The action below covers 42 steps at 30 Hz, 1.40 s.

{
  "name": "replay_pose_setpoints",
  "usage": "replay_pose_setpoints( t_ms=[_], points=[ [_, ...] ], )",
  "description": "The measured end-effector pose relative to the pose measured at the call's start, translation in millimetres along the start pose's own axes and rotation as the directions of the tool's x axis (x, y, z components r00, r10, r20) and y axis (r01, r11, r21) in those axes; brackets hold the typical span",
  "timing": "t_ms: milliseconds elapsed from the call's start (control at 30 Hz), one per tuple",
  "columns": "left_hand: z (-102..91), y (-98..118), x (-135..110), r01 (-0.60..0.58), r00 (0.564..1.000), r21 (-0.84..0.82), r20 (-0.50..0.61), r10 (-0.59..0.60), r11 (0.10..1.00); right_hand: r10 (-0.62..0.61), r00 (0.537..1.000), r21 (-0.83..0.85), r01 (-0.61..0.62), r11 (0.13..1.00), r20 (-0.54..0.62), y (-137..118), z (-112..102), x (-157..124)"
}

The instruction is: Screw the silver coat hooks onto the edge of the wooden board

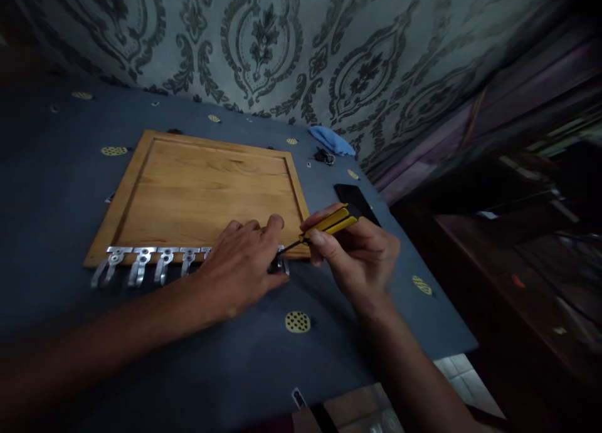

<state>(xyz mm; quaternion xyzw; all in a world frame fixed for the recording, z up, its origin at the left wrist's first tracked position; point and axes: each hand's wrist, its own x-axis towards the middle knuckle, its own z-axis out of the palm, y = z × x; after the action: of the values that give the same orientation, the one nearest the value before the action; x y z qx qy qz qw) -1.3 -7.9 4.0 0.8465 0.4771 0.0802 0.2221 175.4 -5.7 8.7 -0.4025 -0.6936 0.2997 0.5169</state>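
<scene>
My right hand (357, 257) is closed around the yellow and black handle of a screwdriver (332, 222). The screwdriver's thin shaft slants down to the left, and its tip is at the right end of a metal hook rail (176, 250). This silvery rail with several hooks runs along the near edge of a framed wooden board (216, 192), which lies flat. Across the rail's right part rests my left hand (244, 257), fingers over the board's edge and thumb beside the end hook, holding the rail there. The left hand hides several hooks, and the exact tip contact is unclear.
A blue-grey patterned cloth covers the table (254, 370). Behind the board's right side lie a blue cloth (332, 140), keys (324, 156) and a dark phone (356, 202). The patterned wall (301, 44) borders the back; a dark cluttered surface (512, 264) stands right.
</scene>
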Motion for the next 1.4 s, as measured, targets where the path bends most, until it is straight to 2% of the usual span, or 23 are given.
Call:
replay_pose_setpoints(
  t_ms=[100,167,267,333,533,1233,1400],
  points=[
    [-1.1,0.5,-1.0,0.002,1.000,0.002,0.014,-0.002,1.000,0.026,0.999,0.058,-0.024,0.998,-0.031,1.9,1.5,0.1],
    [-1.5,0.4,-1.4,-0.007,1.000,-0.001,0.017,0.007,1.000,0.027,0.991,0.114,-0.012,0.993,-0.130,4.3,1.3,0.3],
    [-1.9,0.0,-1.1,-0.004,1.000,-0.002,0.024,0.004,1.000,-0.004,0.952,0.160,0.055,0.986,-0.307,6.7,-0.7,1.0],
    [-2.0,-0.3,-0.5,0.000,0.999,-0.007,0.032,0.000,1.000,-0.022,0.938,0.142,0.076,0.987,-0.347,6.9,-2.1,1.1],
    [0.4,-1.5,0.0,-0.009,1.000,-0.012,0.014,0.009,1.000,-0.017,0.963,0.050,0.032,0.998,-0.268,5.8,-0.4,-0.5],
    [1.4,-1.5,0.2,-0.016,0.999,-0.008,-0.032,0.016,1.000,0.005,0.992,0.064,0.003,0.998,-0.128,6.3,3.4,0.0],
    [1.9,-1.5,-0.4,-0.003,1.000,-0.005,-0.010,0.003,1.000,0.010,0.996,0.044,-0.006,0.999,-0.084,2.0,3.4,2.9]
  ],
)
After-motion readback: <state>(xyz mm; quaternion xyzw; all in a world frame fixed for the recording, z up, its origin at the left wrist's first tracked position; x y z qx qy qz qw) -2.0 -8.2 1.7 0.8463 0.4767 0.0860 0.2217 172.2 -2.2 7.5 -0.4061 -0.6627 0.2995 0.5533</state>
